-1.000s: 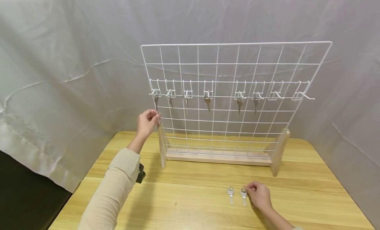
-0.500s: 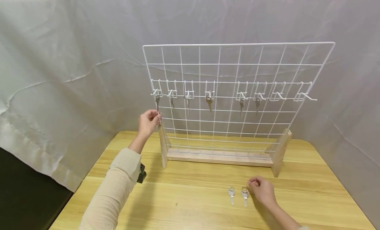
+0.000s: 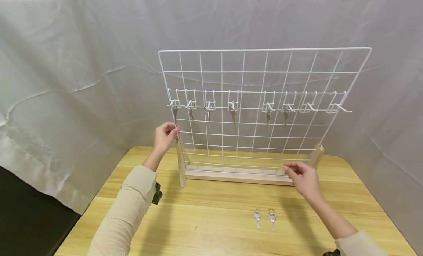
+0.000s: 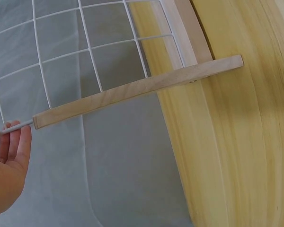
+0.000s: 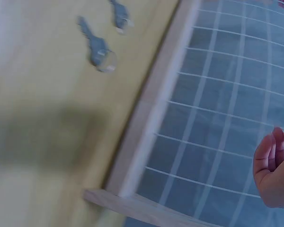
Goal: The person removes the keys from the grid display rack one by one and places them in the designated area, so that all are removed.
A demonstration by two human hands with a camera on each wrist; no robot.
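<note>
My left hand (image 3: 163,138) holds the left edge wire of a white wire grid rack (image 3: 243,71). In the left wrist view its fingers (image 4: 22,144) wrap that wire just above the wooden side foot (image 4: 132,90). My right hand (image 3: 305,179) hovers in front of the rack's lower right, fingers loosely bent, with nothing seen between them. Two silver keys with rings, a left key (image 3: 257,217) and a right key (image 3: 272,219), lie side by side on the table below it. Several keys, such as a brass-toned key (image 3: 232,114), hang from the white hooks.
The two rightmost hooks, an inner hook (image 3: 308,107) and an outer hook (image 3: 339,107), carry no key. A wooden base bar (image 3: 238,177) stands on the wood-grain table (image 3: 211,208). Grey cloth (image 3: 99,112) surrounds it at the back and sides.
My right hand has left the right key's ring and risen up and forward to the rack's lower right. Both table keys stay put. My left hand keeps its hold on the rack edge.
</note>
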